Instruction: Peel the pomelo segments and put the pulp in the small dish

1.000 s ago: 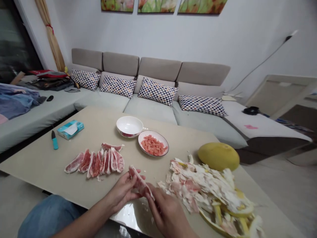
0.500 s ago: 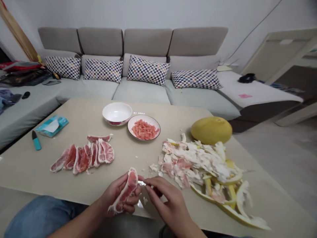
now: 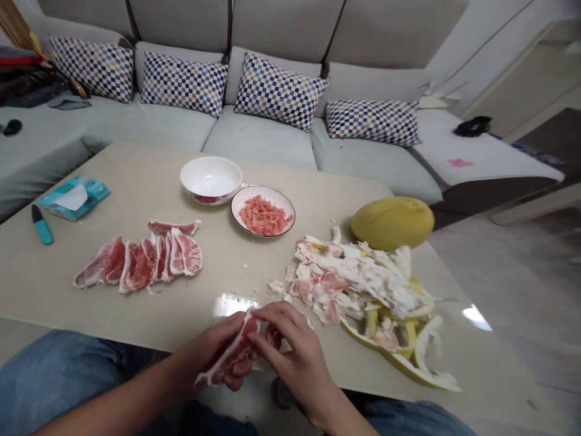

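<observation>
A pink pomelo segment [image 3: 233, 354] with white membrane along its edge lies in my left hand [image 3: 206, 351], whose fingers are wrapped round it. My right hand [image 3: 297, 348] pinches the upper end of that segment between thumb and fingers. To the left on the table, several unpeeled pomelo segments [image 3: 145, 260] lie in a row. A plate [image 3: 236, 217] beyond my hands holds peeled pink pulp [image 3: 264, 215]. A heap of white membrane and pith scraps [image 3: 354, 278] lies to the right, on and beside yellow pomelo rind [image 3: 399, 363].
A white bowl [image 3: 211, 175] stands beside the plate. Behind the scraps sits a whole yellow pomelo [image 3: 393, 223]. A teal-handled knife [image 3: 43, 230] and a tissue pack [image 3: 75, 197] are at the table's left. A sofa with checkered cushions [image 3: 184, 82] runs behind the table [image 3: 136, 175].
My right hand has moved left and up onto the segment's upper end, where it now pinches. The camera view has tipped downward. My left hand still holds the segment.
</observation>
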A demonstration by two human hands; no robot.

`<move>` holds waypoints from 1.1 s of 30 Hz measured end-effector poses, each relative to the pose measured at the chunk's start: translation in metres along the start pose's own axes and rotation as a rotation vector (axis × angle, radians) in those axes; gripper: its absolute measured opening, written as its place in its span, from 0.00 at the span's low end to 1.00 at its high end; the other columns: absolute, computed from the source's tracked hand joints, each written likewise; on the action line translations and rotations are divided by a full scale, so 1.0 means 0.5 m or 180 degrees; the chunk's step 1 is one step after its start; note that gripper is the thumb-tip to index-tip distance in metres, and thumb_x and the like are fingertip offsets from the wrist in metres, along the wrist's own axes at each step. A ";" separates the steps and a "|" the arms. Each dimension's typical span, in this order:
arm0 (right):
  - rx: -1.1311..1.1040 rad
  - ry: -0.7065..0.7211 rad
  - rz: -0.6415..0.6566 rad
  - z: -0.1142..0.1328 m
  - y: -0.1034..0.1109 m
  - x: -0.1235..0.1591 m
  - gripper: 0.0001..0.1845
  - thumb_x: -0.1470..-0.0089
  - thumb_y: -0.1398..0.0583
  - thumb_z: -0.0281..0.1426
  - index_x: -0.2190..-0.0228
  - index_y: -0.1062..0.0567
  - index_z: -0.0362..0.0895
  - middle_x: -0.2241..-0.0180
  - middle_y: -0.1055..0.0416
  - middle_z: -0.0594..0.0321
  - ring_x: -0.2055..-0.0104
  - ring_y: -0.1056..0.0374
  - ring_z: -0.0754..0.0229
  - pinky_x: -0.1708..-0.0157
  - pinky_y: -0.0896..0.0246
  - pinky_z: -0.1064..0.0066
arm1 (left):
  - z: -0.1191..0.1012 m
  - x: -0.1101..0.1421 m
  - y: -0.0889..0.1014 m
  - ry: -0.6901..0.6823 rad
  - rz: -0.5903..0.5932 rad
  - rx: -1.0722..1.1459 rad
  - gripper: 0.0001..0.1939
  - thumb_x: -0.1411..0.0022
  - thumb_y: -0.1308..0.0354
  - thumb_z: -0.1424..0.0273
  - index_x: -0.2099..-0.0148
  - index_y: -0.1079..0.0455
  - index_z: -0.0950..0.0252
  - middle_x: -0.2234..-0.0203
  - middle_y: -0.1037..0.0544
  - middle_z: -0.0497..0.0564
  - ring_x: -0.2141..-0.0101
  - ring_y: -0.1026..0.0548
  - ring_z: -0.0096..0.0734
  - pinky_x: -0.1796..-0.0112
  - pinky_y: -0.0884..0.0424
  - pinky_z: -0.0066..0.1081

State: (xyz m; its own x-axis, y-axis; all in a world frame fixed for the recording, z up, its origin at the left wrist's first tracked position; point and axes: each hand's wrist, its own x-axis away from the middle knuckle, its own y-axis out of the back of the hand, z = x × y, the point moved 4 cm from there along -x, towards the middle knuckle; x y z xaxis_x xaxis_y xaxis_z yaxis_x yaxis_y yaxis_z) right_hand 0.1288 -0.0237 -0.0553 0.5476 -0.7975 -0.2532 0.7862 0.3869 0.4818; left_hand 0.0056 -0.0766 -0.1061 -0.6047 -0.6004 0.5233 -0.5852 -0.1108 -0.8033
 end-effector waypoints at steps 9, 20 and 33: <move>0.0439 0.0400 -0.0096 0.026 0.001 0.000 0.10 0.43 0.41 0.26 0.59 0.27 0.46 0.66 0.28 0.59 0.72 0.33 0.64 0.72 0.34 0.73 | 0.001 0.002 0.004 -0.0766 -0.0322 -0.0747 0.19 0.37 0.52 0.50 0.59 0.39 0.61 0.74 0.31 0.45 0.83 0.39 0.19 0.86 0.45 0.18; 0.1176 0.0420 -0.0267 0.005 -0.028 -0.003 0.03 0.47 0.43 0.24 0.69 0.30 0.43 0.74 0.30 0.62 0.75 0.34 0.64 0.76 0.39 0.76 | 0.006 -0.003 0.009 -0.0964 -0.0622 -0.1140 0.19 0.38 0.52 0.49 0.57 0.40 0.59 0.82 0.36 0.41 0.85 0.42 0.20 0.86 0.44 0.17; 0.0322 0.0077 -0.0198 0.002 -0.049 -0.048 0.07 0.45 0.42 0.25 0.63 0.28 0.44 0.70 0.29 0.61 0.70 0.31 0.63 0.71 0.32 0.75 | -0.036 0.004 0.027 -0.1246 -0.0671 -0.0913 0.17 0.37 0.51 0.50 0.58 0.41 0.59 0.81 0.37 0.40 0.84 0.41 0.19 0.86 0.45 0.17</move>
State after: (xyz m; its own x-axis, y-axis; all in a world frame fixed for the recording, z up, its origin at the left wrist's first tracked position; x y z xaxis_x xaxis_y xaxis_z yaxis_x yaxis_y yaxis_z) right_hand 0.0961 -0.0145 -0.0604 0.5063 -0.8067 -0.3048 0.7867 0.2873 0.5464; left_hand -0.0133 -0.0654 -0.1108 -0.2429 -0.8454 0.4757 -0.8299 -0.0729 -0.5532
